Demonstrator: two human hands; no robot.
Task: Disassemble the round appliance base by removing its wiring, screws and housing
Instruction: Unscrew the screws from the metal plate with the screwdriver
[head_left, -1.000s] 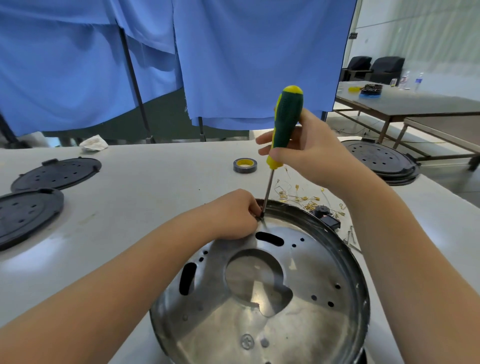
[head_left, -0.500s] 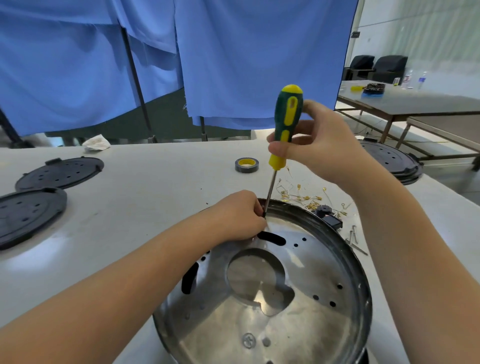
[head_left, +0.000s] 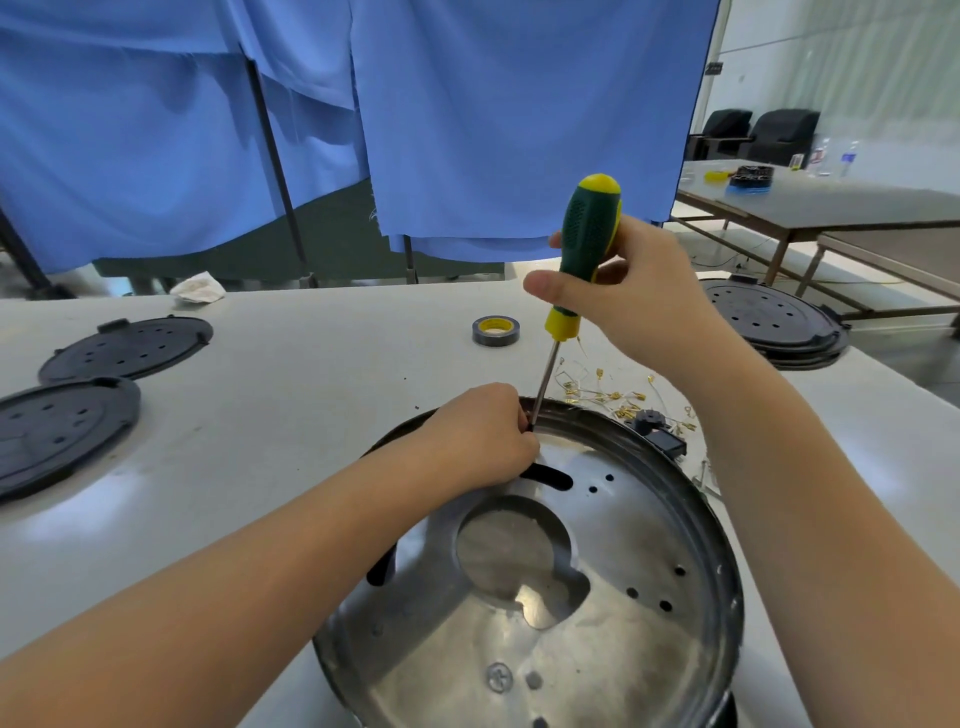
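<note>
The round appliance base (head_left: 545, 597) lies nearest on the white worktop (head_left: 285, 395), a shiny metal plate with a keyhole-shaped central opening, slots, small holes and a dark rim. The left hand (head_left: 480, 434) reaches across it, fingers curled at the far rim around the screwdriver (head_left: 582, 260) tip. The right hand (head_left: 631, 293) above grips the green-and-yellow handle, shaft nearly upright. Beyond lie loose gold-tipped wiring (head_left: 608, 395), a tape roll (head_left: 495, 330) and black perforated covers (head_left: 127, 347).

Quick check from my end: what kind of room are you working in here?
Probably a workshop or lab-style hall set up for teardown: a white worktable with stacked black covers, blue cloth screens behind, and more tables beyond.
</note>
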